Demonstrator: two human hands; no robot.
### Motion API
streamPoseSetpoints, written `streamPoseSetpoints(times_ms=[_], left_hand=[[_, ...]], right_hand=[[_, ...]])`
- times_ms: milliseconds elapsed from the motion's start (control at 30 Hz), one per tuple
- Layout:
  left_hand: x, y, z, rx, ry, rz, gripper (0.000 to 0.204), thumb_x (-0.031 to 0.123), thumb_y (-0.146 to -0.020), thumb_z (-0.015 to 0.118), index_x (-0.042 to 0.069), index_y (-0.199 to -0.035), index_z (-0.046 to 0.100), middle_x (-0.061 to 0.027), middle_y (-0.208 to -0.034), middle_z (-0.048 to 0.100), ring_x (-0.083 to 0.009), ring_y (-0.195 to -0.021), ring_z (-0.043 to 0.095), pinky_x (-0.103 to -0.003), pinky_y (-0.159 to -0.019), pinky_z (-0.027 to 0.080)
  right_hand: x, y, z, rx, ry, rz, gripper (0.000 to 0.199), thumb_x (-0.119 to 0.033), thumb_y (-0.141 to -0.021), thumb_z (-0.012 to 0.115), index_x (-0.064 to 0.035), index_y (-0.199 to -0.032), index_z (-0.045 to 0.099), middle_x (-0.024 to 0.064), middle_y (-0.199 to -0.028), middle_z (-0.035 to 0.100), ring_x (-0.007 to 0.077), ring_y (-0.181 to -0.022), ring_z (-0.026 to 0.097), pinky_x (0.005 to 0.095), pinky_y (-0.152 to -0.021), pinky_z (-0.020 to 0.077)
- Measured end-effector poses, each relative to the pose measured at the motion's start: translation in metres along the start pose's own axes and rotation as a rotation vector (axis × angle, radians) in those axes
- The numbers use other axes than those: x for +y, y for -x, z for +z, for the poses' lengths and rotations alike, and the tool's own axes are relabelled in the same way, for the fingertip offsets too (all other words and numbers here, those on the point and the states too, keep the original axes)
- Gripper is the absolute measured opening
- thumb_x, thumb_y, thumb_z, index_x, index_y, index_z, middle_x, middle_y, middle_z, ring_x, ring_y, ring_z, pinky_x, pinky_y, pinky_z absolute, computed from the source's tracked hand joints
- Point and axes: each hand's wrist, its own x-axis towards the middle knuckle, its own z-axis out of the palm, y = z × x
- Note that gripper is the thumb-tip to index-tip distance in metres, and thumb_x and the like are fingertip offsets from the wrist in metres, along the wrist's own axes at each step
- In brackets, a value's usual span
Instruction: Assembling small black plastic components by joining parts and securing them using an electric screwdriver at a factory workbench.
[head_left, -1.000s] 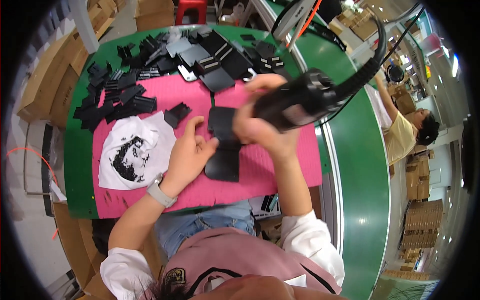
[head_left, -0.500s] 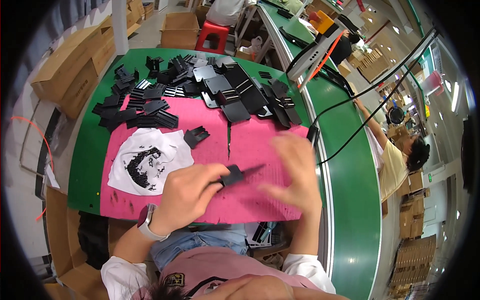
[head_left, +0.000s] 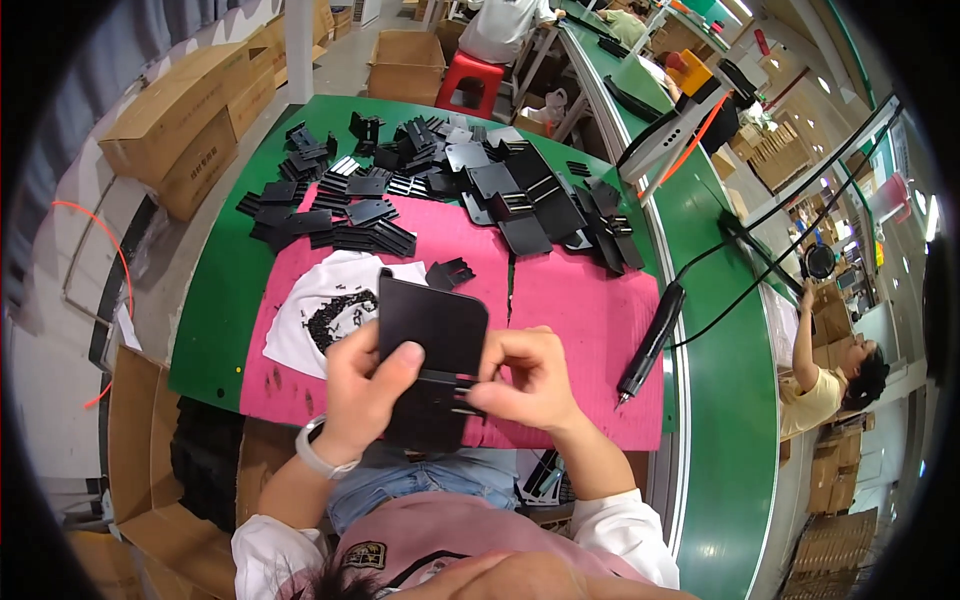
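My left hand grips a flat black plate with rounded corners, its thumb laid across the face. The plate is raised over the near part of a pink mat. At its right side, my right hand has thumb and forefinger closed on a slotted black strip; the exact grip is partly hidden. Behind my left hand lies a white cloth with many tiny black pieces, perhaps screws. A small black slotted bracket rests beside the cloth.
A black pen-shaped electric screwdriver on a cable is at the mat's right side. Black brackets and plates are heaped along the back of the green table. A green conveyor runs at right; a co-worker stands beyond it.
The black piece in my left hand has turned from nearly edge-on to face up. My right hand, spread and apart from it before, has come in to its side. The view has shifted a little.
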Motion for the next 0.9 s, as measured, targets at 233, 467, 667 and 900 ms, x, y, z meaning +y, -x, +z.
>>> streamPoseSetpoints(times_ms=[233, 467, 667, 900], left_hand=[[0.019, 0.039, -0.078, 0.738, -0.312, 0.284, 0.017, 0.023, -0.085, 0.06, 0.006, -0.084, 0.055, 0.0053, -0.072, 0.047, -0.0047, -0.065, 0.046, -0.023, -0.059, 0.04], [0.073, 0.113, -0.341, 1.108, 0.045, 0.201, 0.039, 0.034, -0.09, 0.055, 0.004, -0.114, 0.06, -0.0058, -0.112, 0.062, -0.0183, -0.095, 0.061, -0.031, -0.087, 0.05], [-0.071, 0.243, -0.549, 1.298, 0.055, -0.363, 0.037, 0.045, -0.085, 0.055, 0.01, -0.093, 0.064, -0.0014, -0.074, 0.065, -0.0173, -0.059, 0.063, -0.025, -0.042, 0.043], [-0.086, 0.247, -0.557, 1.373, -0.042, -0.267, 0.038, 0.031, -0.085, 0.063, 0.004, -0.111, 0.057, -0.0055, -0.099, 0.063, -0.0169, -0.092, 0.061, -0.035, -0.084, 0.047]], right_hand=[[-0.028, -0.005, 0.015, -0.046, -0.205, 0.046, 0.027, -0.012, -0.089, 0.053, 0.0007, -0.112, 0.059, 0.0087, -0.09, 0.065, 0.0126, -0.073, 0.065, 0.0243, -0.063, 0.0489], [0.045, -0.015, -0.05, 0.354, 0.276, 0.254, 0.014, -0.01, -0.08, 0.062, 0.0029, -0.085, 0.066, 0.005, -0.071, 0.067, 0.008, -0.065, 0.062, 0.0242, -0.061, 0.0497], [0.098, -0.059, -0.107, 0.552, 1.164, 0.015, 0.035, -0.024, -0.074, 0.069, -0.0039, -0.102, 0.062, 0.0105, -0.094, 0.063, 0.0257, -0.087, 0.062, 0.0359, -0.072, 0.0521], [0.114, -0.104, -0.083, 0.468, 1.265, 0.331, 0.069, -0.042, -0.066, 0.073, -0.0078, -0.121, 0.052, 0.0143, -0.103, 0.06, 0.0315, -0.094, 0.061, 0.0408, -0.078, 0.0516]])
